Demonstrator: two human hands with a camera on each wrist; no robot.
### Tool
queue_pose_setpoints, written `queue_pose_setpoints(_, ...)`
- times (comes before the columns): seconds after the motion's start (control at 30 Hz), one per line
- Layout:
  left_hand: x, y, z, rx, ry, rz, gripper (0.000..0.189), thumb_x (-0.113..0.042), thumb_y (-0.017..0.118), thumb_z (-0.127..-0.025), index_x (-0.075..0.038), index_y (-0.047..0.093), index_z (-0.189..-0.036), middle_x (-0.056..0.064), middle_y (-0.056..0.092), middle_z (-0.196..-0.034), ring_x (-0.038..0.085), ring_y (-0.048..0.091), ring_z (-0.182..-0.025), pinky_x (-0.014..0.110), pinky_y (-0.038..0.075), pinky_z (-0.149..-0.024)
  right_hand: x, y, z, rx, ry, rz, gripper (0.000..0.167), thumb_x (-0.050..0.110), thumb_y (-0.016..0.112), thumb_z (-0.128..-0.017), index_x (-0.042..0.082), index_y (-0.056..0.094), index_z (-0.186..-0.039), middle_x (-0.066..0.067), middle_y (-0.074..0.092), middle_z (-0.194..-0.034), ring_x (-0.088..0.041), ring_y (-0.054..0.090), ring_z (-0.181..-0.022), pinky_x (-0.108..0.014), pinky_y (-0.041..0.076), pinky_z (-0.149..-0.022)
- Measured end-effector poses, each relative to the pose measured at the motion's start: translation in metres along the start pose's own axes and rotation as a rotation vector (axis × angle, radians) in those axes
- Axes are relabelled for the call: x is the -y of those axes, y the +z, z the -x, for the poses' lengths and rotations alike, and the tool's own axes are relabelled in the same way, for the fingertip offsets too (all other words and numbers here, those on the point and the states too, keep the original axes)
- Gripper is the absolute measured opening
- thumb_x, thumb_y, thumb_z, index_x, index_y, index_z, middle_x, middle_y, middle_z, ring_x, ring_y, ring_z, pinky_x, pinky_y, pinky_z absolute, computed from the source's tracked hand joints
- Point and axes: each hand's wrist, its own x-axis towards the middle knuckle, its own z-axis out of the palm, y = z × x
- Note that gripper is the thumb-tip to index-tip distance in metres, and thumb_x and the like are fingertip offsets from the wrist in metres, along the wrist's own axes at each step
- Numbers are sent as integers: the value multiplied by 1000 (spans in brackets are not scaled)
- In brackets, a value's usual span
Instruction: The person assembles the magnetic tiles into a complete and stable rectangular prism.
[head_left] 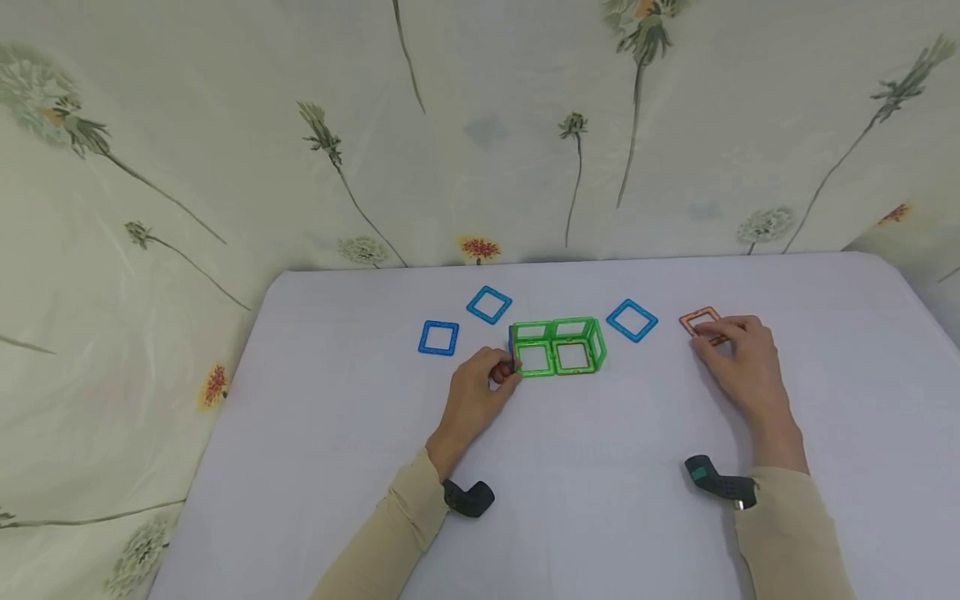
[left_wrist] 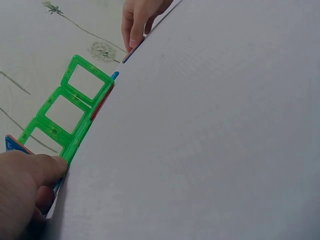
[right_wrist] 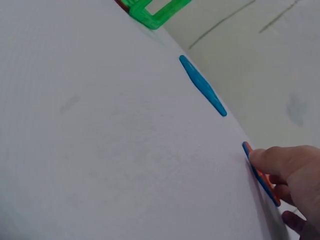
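A structure of green magnetic tiles (head_left: 555, 345) stands in the middle of the table, with square frames lying flat and others upright along its back and right end. My left hand (head_left: 480, 387) is at its left end, pinching an upright blue magnetic tile (head_left: 512, 343) against the green edge. An orange side of this tile (left_wrist: 19, 144) shows in the left wrist view. Far to the right, my right hand (head_left: 742, 362) pinches an orange magnetic tile (head_left: 699, 313) between thumb and fingers. Blue shows along its lower edge (right_wrist: 262, 182) in the right wrist view.
Two blue square tiles (head_left: 438, 337) (head_left: 489, 305) lie left of and behind the structure. Another blue tile (head_left: 632, 320) lies between it and my right hand. A flower-patterned cloth (head_left: 450, 167) hangs behind the white table (head_left: 600, 517).
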Motion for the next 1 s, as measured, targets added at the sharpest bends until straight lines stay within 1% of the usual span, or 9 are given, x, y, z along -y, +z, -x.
queue_pose_setpoints(0.17,0,0,0,-6,13,-5,17,-17,69,-86,-13,65,-102,-3,61,-85,7,53,-77,16,45,-65,1,2,0,-23,-10,-4,29,20,61,-91,-1,64,-111,-26,45,-120,-45,37,-115,-57,27,-89)
queue_pose_setpoints(0.33,-1,0,-1,-14,17,-12,17,-16,70,-85,-12,65,-101,-3,61,-84,6,52,-76,16,44,-63,4,3,1,-43,2,-1,28,19,61,-90,-2,64,-109,-26,46,-120,-46,37,-115,-58,26,-90)
queue_pose_setpoints(0.5,0,0,-1,-15,20,-9,17,-16,70,-85,-12,65,-101,-3,61,-84,6,52,-75,16,44,-63,5,4,1,-48,13,16,25,17,60,-91,0,64,-108,-25,46,-119,-45,37,-116,-57,27,-89)
queue_pose_setpoints(0.67,2,1,-2,-17,31,-15,15,-17,69,-86,-13,65,-100,-3,60,-84,6,52,-75,16,44,-63,6,4,1,-55,-3,24,23,16,61,-91,0,65,-106,-26,47,-117,-45,39,-113,-57,28,-86)
queue_pose_setpoints(0.83,2,2,-1,-14,27,-14,14,-17,69,-86,-14,65,-99,-4,60,-84,5,52,-75,17,43,-63,7,2,1,-55,-16,25,21,15,61,-90,-1,66,-104,-27,49,-116,-46,39,-111,-57,28,-86)
queue_pose_setpoints(1.0,2,1,-1,-19,32,-5,14,-16,69,-85,-14,65,-99,-3,60,-84,6,52,-75,17,43,-63,6,2,1,-59,-19,36,21,13,59,-90,-1,65,-105,-26,52,-115,-46,39,-110,-54,29,-84)
